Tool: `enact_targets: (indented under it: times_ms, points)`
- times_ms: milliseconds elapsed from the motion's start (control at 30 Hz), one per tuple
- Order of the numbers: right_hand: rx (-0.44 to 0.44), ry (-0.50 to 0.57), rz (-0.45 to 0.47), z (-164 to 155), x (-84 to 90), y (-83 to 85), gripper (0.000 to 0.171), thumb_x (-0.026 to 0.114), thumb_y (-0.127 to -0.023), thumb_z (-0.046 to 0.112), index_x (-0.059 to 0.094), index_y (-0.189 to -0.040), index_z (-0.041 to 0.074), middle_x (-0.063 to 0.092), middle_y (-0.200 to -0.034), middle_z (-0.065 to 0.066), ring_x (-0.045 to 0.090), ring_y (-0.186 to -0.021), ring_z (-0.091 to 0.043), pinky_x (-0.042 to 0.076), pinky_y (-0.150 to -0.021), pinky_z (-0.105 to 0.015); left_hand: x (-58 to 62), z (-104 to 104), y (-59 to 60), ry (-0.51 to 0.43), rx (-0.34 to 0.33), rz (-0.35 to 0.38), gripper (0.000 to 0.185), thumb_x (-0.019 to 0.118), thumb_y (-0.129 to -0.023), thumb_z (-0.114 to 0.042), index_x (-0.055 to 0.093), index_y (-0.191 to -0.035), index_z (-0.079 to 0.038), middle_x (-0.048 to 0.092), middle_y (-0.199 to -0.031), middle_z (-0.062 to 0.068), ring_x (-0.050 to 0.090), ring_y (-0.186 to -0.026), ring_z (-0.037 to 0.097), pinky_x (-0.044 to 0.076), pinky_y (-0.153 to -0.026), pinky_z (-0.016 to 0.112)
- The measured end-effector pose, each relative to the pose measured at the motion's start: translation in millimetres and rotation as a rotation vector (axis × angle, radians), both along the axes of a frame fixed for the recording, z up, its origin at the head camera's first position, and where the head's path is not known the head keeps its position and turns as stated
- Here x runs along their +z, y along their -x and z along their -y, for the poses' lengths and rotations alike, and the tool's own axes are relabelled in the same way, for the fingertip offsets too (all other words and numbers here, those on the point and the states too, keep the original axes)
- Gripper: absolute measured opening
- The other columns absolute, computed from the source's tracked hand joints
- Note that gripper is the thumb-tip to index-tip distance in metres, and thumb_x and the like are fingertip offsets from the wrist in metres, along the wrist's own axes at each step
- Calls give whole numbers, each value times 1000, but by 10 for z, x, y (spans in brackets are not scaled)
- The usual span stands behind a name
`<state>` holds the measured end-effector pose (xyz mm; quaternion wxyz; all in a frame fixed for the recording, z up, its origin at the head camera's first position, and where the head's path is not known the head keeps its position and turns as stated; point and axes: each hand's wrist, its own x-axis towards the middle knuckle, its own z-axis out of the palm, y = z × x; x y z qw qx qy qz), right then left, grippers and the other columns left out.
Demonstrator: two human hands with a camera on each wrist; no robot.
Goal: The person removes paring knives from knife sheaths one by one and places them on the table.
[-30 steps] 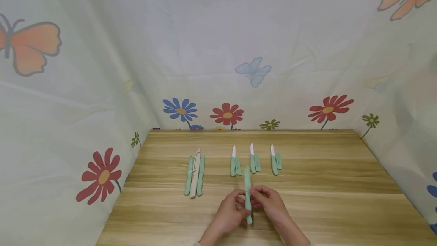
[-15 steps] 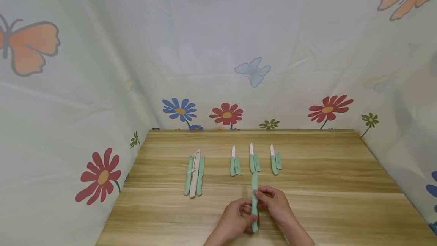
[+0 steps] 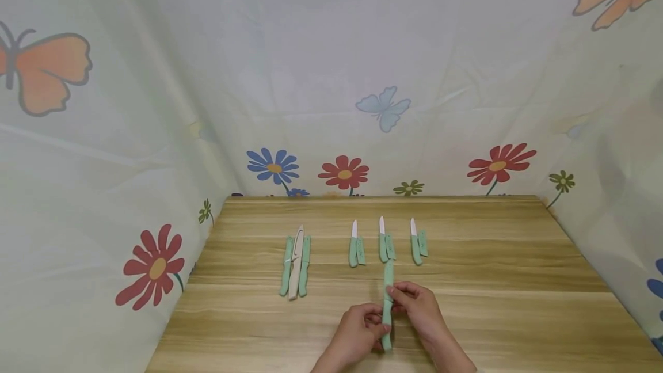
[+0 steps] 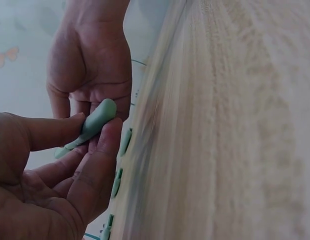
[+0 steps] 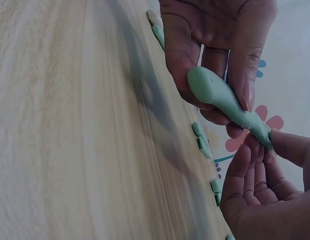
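Head cam: 1 green sheathed knife (image 3: 387, 308), held lengthwise over the tabletop (image 3: 507, 275), handle end nearest the person. L hand (image 3: 354, 332): fingers curled, thumb closed on handle, firm hold of lower part. R hand (image 3: 420, 311): thumb & forefinger pinching same knife approx. mid-length, from its R side. Beyond its far end, a row: 3 small knives (image 3: 383, 248), green handles, pale blades bare, ea. w/ green cover (image 3: 423, 244) lying just beside it on the R. Well to the L, 1 cluster: 2 green knives (image 3: 304, 269) flanking 1 beige knife (image 3: 296, 269) (whether beige rests on top or between, can't tell). Rear: printed cloth backdrop (image 3: 290, 73), flowers & butterflies. L wrist cam: rounded handle butt toward lens, betw. L thumb & bent fingers; R hand at far side of knife; knife clear of tabletop. R wrist cam: L hand on handle, thumb laid along it; R thumb opp. fingertips, nipping the part past the handle, remaining fingers bent underneath; some small knives beyond, partly hidden.
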<state>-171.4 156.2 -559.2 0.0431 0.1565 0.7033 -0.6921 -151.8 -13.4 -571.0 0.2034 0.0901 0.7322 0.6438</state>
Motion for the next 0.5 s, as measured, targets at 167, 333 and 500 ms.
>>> enact_targets:
  times_ms: [167,333,500]
  points:
    - [-11,9,10,-15,-22,16,22,72,-98,14,71,-108,-5,73,-84,-2,68,-77,-16,60,-72,-30,-2,5,0,2,-3,6,23,74,-91,1,72,-114,-2,68,-88,1,68,-73,12,62,-58,28]
    - [-11,13,8,-15,-4,24,22,71,-98,14,71,-109,-5,72,-86,-1,67,-78,-16,60,-73,-30,6,16,-3,0,-5,10,24,74,-91,1,72,-115,-1,68,-89,1,69,-74,12,62,-59,29]
    - [-23,26,3,-22,21,25,23,72,-98,15,71,-109,-5,71,-86,1,66,-78,-14,60,-72,-26,-1,2,-16,-5,-10,17,24,74,-91,0,71,-115,-2,67,-90,1,68,-74,12,62,-59,29]
